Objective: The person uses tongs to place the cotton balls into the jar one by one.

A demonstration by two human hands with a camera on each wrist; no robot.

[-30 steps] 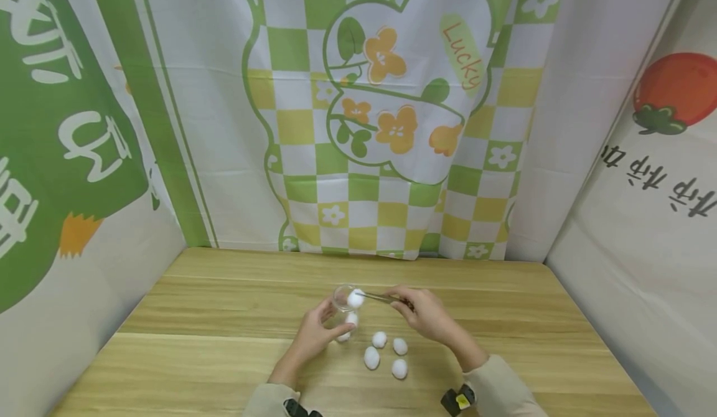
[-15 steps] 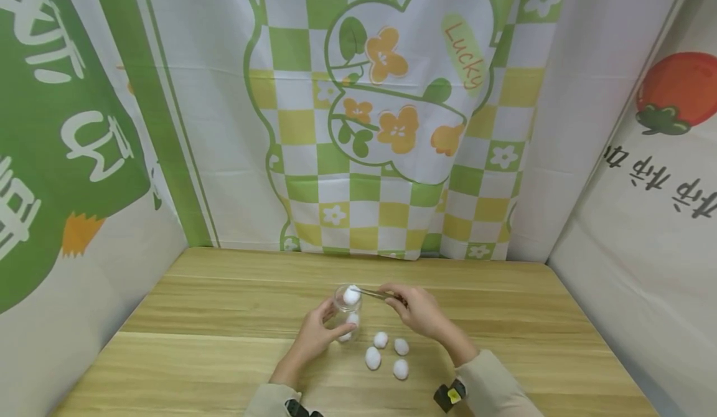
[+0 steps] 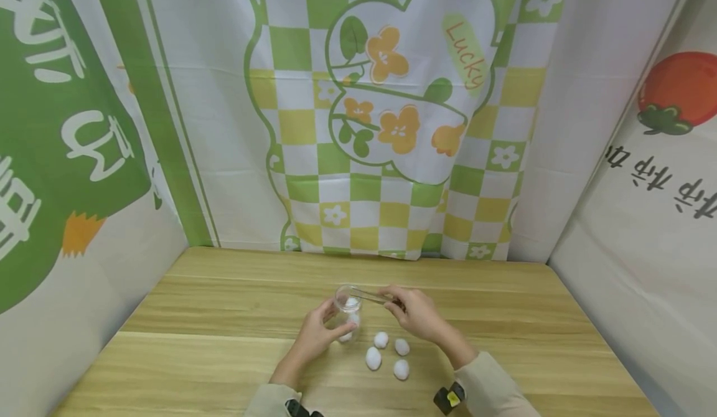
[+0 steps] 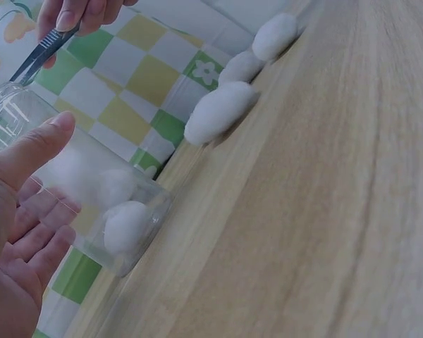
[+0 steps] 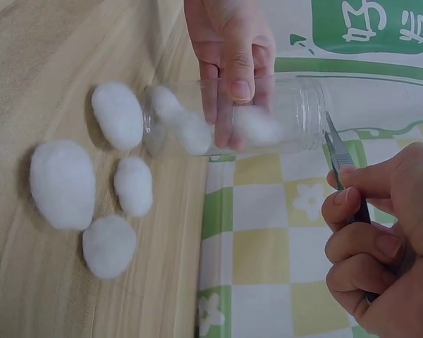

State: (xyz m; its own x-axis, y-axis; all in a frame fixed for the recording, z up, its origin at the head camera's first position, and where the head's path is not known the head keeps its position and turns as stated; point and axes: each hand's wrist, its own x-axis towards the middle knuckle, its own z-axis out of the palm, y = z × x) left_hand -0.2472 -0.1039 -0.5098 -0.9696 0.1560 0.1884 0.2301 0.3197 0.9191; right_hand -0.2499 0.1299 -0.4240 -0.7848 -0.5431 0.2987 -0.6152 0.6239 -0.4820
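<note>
A clear, wide-mouthed plastic jar [image 5: 292, 105] stands upright on the table, with the thumb and fingers of my left hand [image 3: 313, 337] wrapped round its side. Three cotton balls show inside it; the uppermost cotton ball [image 5: 257, 125] sits about level with my fingers. My right hand [image 3: 421, 318] pinches metal tweezers [image 5: 342, 156] to the right of the jar. Their tips are at the jar's mouth, slightly apart, with nothing between them. Several loose cotton balls [image 3: 373, 358] lie on the table in front of the jar, between my two forearms.
The wooden table [image 3: 224, 292] has wood-grain stripes and meets a green and yellow checkered curtain [image 3: 364, 205] at its back edge. Printed cloth hangs on the left and right sides. Each wrist wears a small dark device, such as the right wrist device [image 3: 450, 398].
The cotton ball that the tweezers held moved left over the jar's mouth and was let go into the jar. My left hand kept its hold on the jar.
</note>
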